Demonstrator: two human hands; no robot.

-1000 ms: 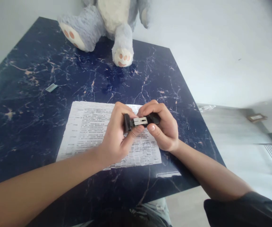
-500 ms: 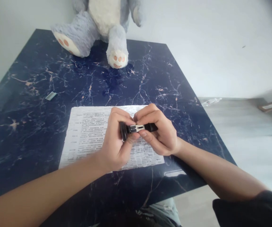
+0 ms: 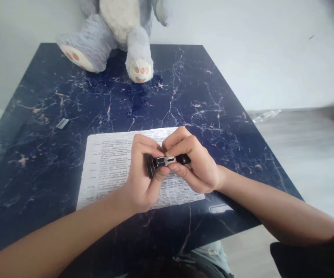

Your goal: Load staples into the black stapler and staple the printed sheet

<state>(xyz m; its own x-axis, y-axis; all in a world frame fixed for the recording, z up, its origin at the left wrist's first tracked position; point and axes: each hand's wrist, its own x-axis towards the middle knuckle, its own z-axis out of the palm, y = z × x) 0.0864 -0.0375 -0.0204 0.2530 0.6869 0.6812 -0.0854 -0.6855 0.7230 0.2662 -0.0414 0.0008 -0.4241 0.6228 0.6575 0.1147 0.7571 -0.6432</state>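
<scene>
Both hands hold a small black stapler [image 3: 167, 160] with a silver metal section showing along its middle. My left hand [image 3: 143, 173] is closed around the wider black end, its thumb and index finger pinching near the metal part. My right hand [image 3: 197, 162] grips the narrower black end, thumb below and fingers above. The fingertips of the two hands nearly meet over the stapler. Beneath them lies a sheet of printed paper [image 3: 106, 166], partly covered by my hands and left forearm.
The dark blue marbled table [image 3: 213, 135] carries a small pale grey strip [image 3: 63, 123] at left. A large grey plush toy [image 3: 120, 27] sits at the back. Clear plastic [image 3: 267, 116] lies on the floor to the right.
My hands have drawn slightly closer together on the stapler, and less of its silver section shows. The camera view has shifted and turned a little. Both hands keep their grip.
</scene>
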